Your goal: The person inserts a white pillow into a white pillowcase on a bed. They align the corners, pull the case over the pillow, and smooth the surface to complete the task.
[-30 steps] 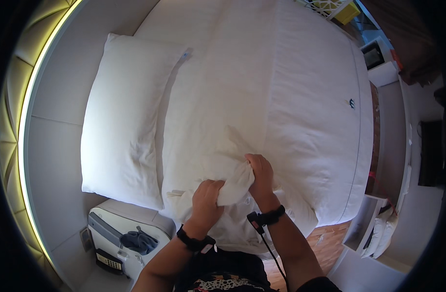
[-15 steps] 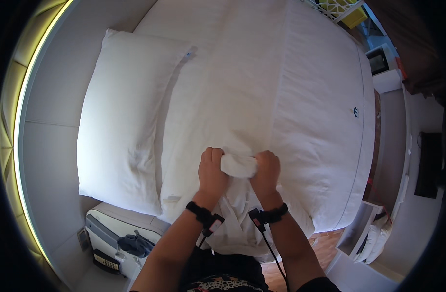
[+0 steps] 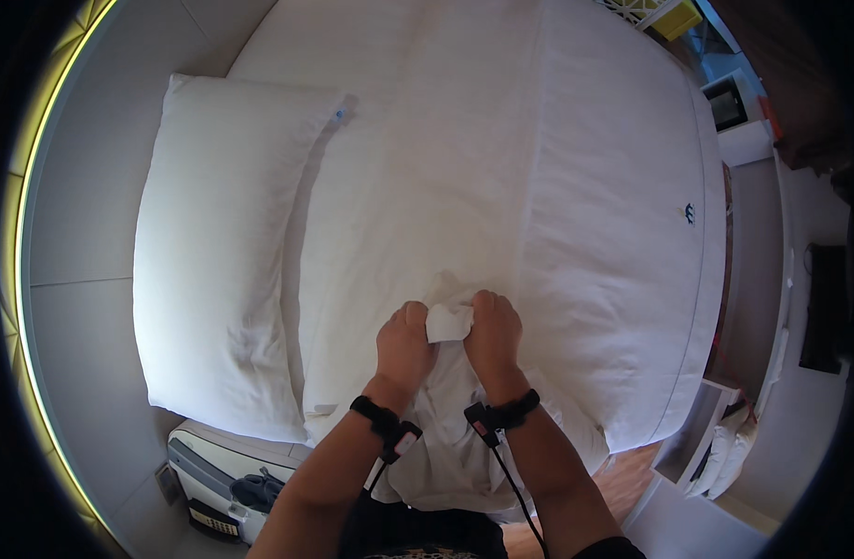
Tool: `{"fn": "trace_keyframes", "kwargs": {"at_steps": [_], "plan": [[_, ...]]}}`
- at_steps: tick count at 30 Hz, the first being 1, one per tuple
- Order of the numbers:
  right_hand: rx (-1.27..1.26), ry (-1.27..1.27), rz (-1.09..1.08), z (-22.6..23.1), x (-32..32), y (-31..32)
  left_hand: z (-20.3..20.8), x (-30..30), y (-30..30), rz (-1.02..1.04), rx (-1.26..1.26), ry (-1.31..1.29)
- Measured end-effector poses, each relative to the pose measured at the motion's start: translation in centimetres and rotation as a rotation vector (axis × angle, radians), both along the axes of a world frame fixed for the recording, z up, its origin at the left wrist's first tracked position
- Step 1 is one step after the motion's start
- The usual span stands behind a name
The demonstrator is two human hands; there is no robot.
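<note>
Over the near side of the white-covered bed (image 3: 427,158), my left hand (image 3: 404,345) and my right hand (image 3: 495,340) are both closed on a bunched white cloth (image 3: 449,323). A short folded piece of it shows between my fists, and the rest drapes down toward my body in loose wrinkles. Its full shape is hidden, so I cannot tell whether it is a pillowcase or part of the bedding. A plump white pillow (image 3: 212,252) lies to the left, with a small blue mark at its far right corner.
Left of the bed runs a grey padded headboard (image 3: 77,233) edged by a light strip. At the lower left, a cream-coloured case (image 3: 222,456) carries a dark item (image 3: 256,488), beside a telephone (image 3: 212,522). White shelving (image 3: 692,433) with pillows (image 3: 727,452) stands on the right.
My hands have drawn closer together, shortening the piece of cloth between them. The right hand has shifted a little left. The whole view has also shifted slightly.
</note>
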State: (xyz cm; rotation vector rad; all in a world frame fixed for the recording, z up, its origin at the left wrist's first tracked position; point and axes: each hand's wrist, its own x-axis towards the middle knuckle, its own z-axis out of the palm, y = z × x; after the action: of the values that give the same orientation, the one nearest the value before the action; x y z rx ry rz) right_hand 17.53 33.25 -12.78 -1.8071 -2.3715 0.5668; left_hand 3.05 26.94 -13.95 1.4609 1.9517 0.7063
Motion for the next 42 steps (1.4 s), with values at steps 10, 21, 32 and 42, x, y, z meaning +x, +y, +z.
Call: {"fn": "trace_keyframes", "kwargs": {"at_steps": [10, 21, 32, 42], "plan": [[-0.532, 0.007, -0.179, -0.7, -0.5, 1.2, -5.1, -1.5, 1.0, 0.092, -0.430, -0.381], [-0.388, 0.387, 0.136, 6.1, 2.9, -6.2, 6.6, -1.6, -7.4, 0.069, -0.091, -0.453], [-0.153, 0.706, -0.027, 19.0, 6.8, -13.1, 23.2, 1.9, -10.7, -0.137, 0.227, -0.340], [-0.183, 0.643, 0.026, 20.1, 8.6, -16.7, 22.2, 2.4, -12.8, -0.215, 0.261, -0.212]]}}
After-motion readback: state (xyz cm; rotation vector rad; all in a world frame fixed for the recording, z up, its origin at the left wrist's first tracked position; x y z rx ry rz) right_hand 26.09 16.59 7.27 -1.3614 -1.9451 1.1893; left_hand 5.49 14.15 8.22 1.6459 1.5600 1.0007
